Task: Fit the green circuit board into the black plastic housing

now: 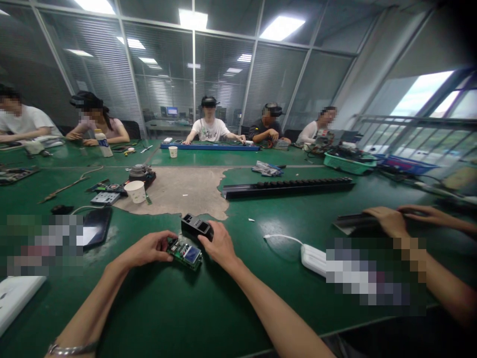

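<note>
My left hand [154, 247] pinches the left edge of a green circuit board [182, 252], which carries a small blue-grey screen at its right end. Just behind the board, my right hand [220, 243] is closed round the right end of a black plastic housing [194, 226] with rectangular cut-outs in its top face. Board and housing are close together; whether they touch I cannot tell. Both are near the middle of the green table [167, 308].
A paper cup [135, 191] stands beside loose electronic parts on a brown sheet [182, 184]. A long black rail [286, 188] lies farther back. At right are a white power strip [313, 258] and a co-worker's hands [387, 219] on a dark piece. Several people sit opposite.
</note>
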